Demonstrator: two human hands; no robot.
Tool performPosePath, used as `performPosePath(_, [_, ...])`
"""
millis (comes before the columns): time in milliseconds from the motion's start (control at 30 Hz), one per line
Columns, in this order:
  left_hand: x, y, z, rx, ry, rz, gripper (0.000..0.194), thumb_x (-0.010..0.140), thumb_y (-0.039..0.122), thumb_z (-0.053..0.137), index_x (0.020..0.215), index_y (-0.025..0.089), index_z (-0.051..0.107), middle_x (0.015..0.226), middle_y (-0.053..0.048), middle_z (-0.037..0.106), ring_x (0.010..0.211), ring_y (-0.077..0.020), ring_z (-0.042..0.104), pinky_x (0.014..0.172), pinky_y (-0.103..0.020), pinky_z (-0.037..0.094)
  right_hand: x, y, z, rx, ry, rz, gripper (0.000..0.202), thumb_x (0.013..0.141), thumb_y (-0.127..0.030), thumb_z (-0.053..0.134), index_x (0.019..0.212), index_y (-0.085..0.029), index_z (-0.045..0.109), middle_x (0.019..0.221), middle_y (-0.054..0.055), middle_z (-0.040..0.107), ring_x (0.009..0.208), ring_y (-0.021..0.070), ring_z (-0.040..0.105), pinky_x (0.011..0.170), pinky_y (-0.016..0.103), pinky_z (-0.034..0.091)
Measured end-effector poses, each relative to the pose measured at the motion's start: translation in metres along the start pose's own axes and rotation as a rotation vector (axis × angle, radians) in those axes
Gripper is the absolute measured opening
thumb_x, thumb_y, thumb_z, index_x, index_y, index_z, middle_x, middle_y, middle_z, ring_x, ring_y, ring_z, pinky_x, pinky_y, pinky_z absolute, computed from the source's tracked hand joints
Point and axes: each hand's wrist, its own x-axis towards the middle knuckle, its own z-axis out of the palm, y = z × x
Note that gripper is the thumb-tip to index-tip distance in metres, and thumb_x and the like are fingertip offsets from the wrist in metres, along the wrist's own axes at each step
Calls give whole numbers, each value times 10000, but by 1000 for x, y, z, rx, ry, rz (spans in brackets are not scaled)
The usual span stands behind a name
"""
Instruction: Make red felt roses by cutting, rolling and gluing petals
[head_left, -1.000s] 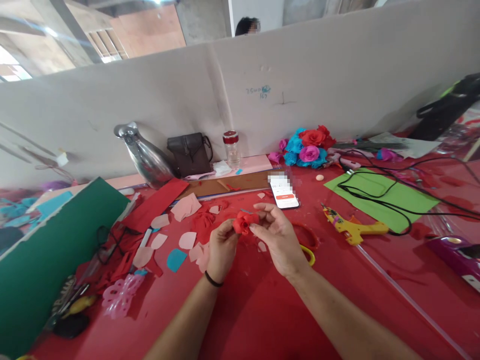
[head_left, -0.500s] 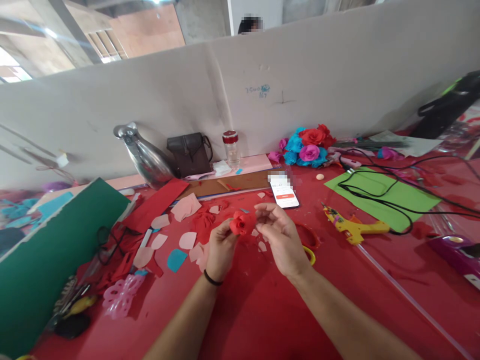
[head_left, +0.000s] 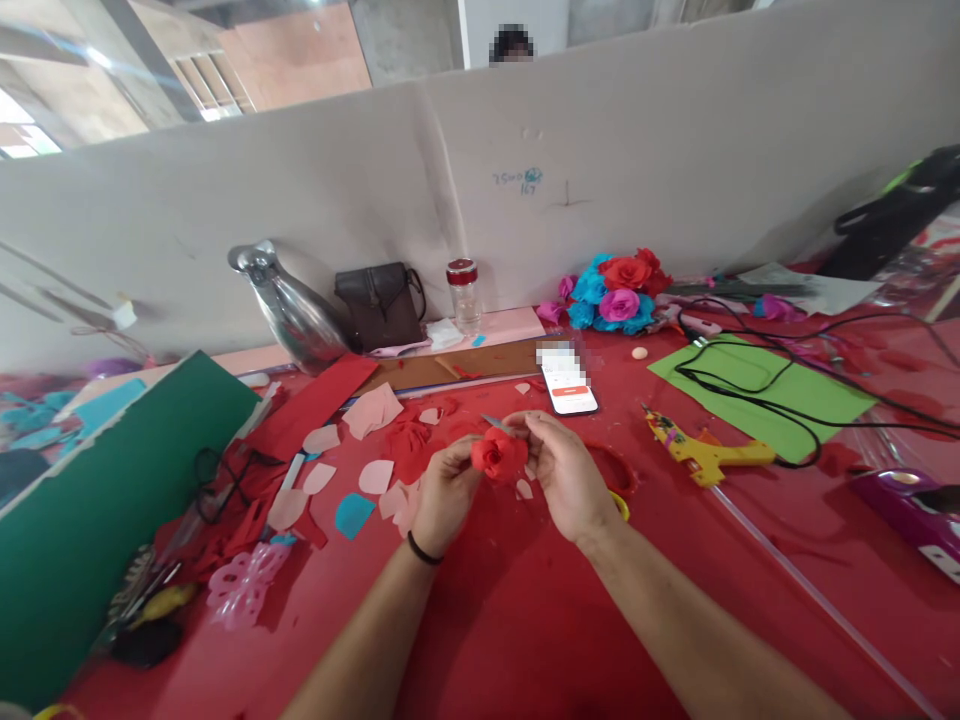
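Note:
A small red paper flower with a curled centre is held over the table. My left hand, with a dark band at the wrist, is closed on the flower's base from the left. On the other side my right hand pinches a red paper petal against the flower's right edge; its fingertips are partly hidden. Scissors with a yellow and red handle lie partly under my right hand. Loose pink petals and a blue petal are scattered to the left.
A yellow glue gun lies right, near black cables and a green sheet. A phone, jar, dark bag, metal jug and paper bouquet line the back. A green board stands left.
My right hand has brought the red petal against the flower. The flower has shifted slightly right and now looks fuller. My left hand keeps its hold.

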Motion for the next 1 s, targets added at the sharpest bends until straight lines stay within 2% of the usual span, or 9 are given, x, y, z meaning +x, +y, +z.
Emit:
performPosePath(167, [2, -2, 2, -51, -9, -67, 213, 632, 315, 784, 581, 152, 657, 606, 4, 593, 640, -126, 501, 696, -261, 451, 1, -8, 0, 147, 2, 39, 222, 688, -413, 665, 759, -202, 669, 648, -6, 613, 596, 130, 533, 533, 246, 395])
performPosePath(367, [3, -6, 4, -116, -18, -129, 222, 591, 332, 813, 656, 152, 702, 637, -5, 642, 672, -139, 545, 738, -283, 459, 2, -8, -1, 129, 24, 6, 219, 685, -398, 662, 786, -204, 655, 682, -3, 629, 615, 133, 547, 563, 257, 404])
performPosePath(500, [3, -8, 3, -141, 26, -139, 245, 569, 343, 825, 679, 156, 711, 690, -15, 675, 724, -155, 582, 771, -292, 463, 3, -6, -4, 38, 159, -139, 156, 671, -344, 652, 777, -231, 635, 778, -13, 640, 683, 139, 553, 616, 264, 411])
performPosePath(600, [4, -10, 3, -202, 124, -114, 258, 552, 340, 832, 690, 161, 709, 678, -10, 677, 704, -146, 589, 757, -285, 471, 2, -4, -7, -89, 221, -246, 109, 682, -327, 647, 724, -231, 620, 694, -33, 582, 634, 125, 498, 592, 254, 386])
performPosePath(733, [6, -10, 4, -298, 183, -112, 250, 515, 288, 847, 670, 161, 698, 653, 2, 669, 624, -113, 564, 679, -255, 477, -4, 0, -4, -218, 83, -181, 122, 692, -335, 659, 692, -221, 617, 628, -36, 554, 588, 122, 468, 541, 251, 359])
performPosePath(833, [7, -7, 4, -310, 197, -110, 228, 515, 257, 843, 650, 158, 688, 644, 4, 668, 620, -111, 568, 675, -255, 485, -8, 4, 0, -286, -11, -153, 129, 700, -342, 671, 715, -217, 643, 673, -19, 603, 635, 129, 511, 601, 263, 398])
performPosePath(900, [7, -5, 4, -297, 189, -109, 219, 534, 259, 834, 663, 154, 691, 661, -5, 678, 651, -127, 590, 702, -271, 493, -9, 5, 3, -309, -41, -142, 147, 697, -353, 686, 722, -211, 658, 702, -8, 627, 674, 134, 538, 648, 272, 416])
performPosePath(1000, [6, -4, 4, -278, 172, -101, 214, 559, 261, 822, 695, 150, 699, 702, -19, 694, 706, -152, 615, 736, -294, 498, -9, 6, 5, -326, -58, -108, 177, 680, -370, 706, 705, -199, 670, 646, -16, 598, 614, 119, 508, 601, 264, 401])
